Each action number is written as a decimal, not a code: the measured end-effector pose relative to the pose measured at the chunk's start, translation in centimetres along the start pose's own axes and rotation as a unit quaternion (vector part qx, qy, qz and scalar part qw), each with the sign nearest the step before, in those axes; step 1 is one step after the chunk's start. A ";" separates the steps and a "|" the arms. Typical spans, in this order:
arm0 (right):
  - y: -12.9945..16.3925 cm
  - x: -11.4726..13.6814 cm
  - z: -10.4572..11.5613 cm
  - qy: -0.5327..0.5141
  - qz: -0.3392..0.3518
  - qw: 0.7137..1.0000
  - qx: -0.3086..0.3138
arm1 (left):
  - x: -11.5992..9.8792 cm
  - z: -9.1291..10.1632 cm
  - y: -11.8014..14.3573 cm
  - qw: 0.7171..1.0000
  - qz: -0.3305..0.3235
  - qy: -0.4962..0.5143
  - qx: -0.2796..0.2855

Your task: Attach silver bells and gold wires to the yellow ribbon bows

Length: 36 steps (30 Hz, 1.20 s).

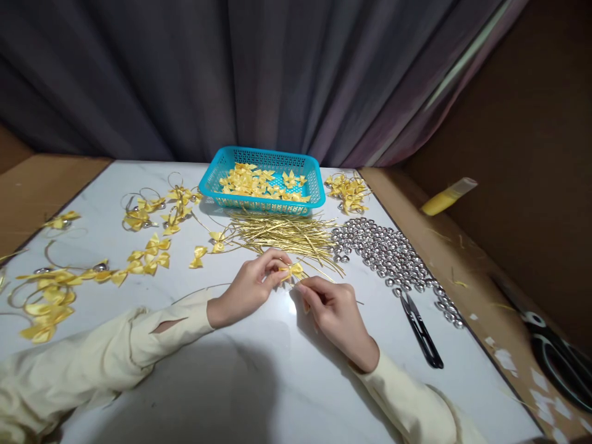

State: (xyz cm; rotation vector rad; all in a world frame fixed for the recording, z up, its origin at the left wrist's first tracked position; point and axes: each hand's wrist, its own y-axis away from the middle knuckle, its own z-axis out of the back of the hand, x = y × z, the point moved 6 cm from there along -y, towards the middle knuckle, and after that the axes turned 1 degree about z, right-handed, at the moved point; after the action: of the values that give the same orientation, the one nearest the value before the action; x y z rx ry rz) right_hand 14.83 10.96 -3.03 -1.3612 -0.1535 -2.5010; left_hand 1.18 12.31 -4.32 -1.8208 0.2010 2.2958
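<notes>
My left hand (252, 285) pinches a small yellow ribbon bow (292, 269) just above the white table (259, 376). My right hand (333, 311) sits close beside it, fingers closed on a thin gold cord (301, 287) that runs up to the bow. Both sleeves are cream coloured. Just beyond the hands lies a heap of gold cords (287, 233). A pile of silver bells (388, 253) spreads to the right of the cords.
A blue basket (263, 203) of yellow bows stands at the back. Finished bows with loops (152, 206) lie scattered at left; another bunch (348, 190) at back right. Black thread snips (422, 330) lie right of my right hand. Large scissors (557, 357) and a yellow tube (446, 198) rest off the table.
</notes>
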 end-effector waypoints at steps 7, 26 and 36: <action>0.0 0.2 0.0 0.004 0.004 1.000 0.005 | 0.1 -0.2 0.0 1.000 -0.006 0.002 0.011; -0.1 0.1 0.4 0.026 0.021 0.999 -0.014 | 0.7 0.1 -0.3 1.000 0.009 0.009 -0.007; -0.1 0.1 0.1 0.040 0.036 0.998 -0.018 | -0.4 0.1 0.2 0.996 -0.045 -0.079 -0.022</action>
State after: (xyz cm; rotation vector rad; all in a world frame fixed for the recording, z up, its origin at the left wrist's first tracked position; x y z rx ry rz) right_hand 14.87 11.02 -2.87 -1.2543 -0.0426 -2.5054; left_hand 1.08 12.15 -3.93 -1.6215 0.0427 2.3843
